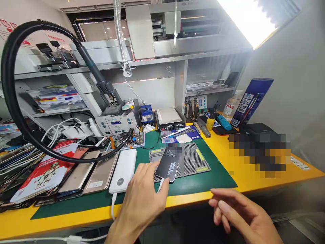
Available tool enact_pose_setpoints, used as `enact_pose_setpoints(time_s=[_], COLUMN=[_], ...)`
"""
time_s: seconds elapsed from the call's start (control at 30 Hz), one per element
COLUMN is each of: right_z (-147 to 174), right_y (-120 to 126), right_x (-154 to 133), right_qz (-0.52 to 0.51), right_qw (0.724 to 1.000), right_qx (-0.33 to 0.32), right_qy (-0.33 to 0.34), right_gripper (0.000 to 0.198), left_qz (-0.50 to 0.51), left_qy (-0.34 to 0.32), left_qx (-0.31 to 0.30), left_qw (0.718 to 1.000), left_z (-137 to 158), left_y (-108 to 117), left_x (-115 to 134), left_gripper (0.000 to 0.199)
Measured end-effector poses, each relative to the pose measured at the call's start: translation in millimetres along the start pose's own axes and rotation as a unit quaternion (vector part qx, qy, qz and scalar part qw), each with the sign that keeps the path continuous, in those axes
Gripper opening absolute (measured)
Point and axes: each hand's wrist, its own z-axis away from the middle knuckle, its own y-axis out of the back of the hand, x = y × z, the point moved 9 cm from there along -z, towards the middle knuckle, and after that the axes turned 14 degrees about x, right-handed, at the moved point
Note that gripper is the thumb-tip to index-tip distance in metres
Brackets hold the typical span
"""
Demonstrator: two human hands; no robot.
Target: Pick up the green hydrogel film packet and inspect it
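Observation:
My left hand (pixel 142 200) pinches the plug of a white cable (pixel 160 185) at the bottom end of a black phone (pixel 168 164), which lies face up on a grey perforated work mat (pixel 194 159). The mat lies on a green cutting mat (pixel 203 184) over the yellow bench (pixel 254 179). My right hand (pixel 240 211) hovers past the bench's front edge with its fingers apart and holds nothing.
A white power bank (pixel 123 170) and several phones (pixel 87 174) lie left of the work mat. A thick black hose (pixel 15 112) arcs over the left side from a rework station (pixel 117 122). A small hot plate (pixel 169 118), bottles and tools stand at the back.

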Motion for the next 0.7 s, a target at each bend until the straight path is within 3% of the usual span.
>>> enact_pose_setpoints(time_s=[0.13, 0.3, 0.47, 0.7], right_z=[-32.5, -54.4, -52.5, -48.8], right_y=[-5.8, -20.2, -17.2, -14.9], right_x=[-18.2, -26.2, -21.4, -17.5], right_qz=[0.036, 0.056, 0.053, 0.031], right_qw=[0.99, 0.979, 0.982, 0.986], right_qx=[0.072, 0.087, 0.091, 0.086], right_qy=[0.114, 0.173, 0.155, 0.141], right_gripper=[0.027, 0.023, 0.019, 0.016], left_qz=[-0.064, -0.145, -0.185, -0.226], left_qy=[0.044, 0.048, 0.032, 0.028], left_qx=[-0.074, -0.1, -0.099, -0.08], left_qw=[0.994, 0.983, 0.977, 0.97], left_z=[-29.8, -50.3, -58.3, -63.9], left_y=[-44.5, -77.6, -88.2, -94.7], left_x=[2.8, 18.1, 23.4, 25.6], left_gripper=[0.053, 0.061, 0.053, 0.06])
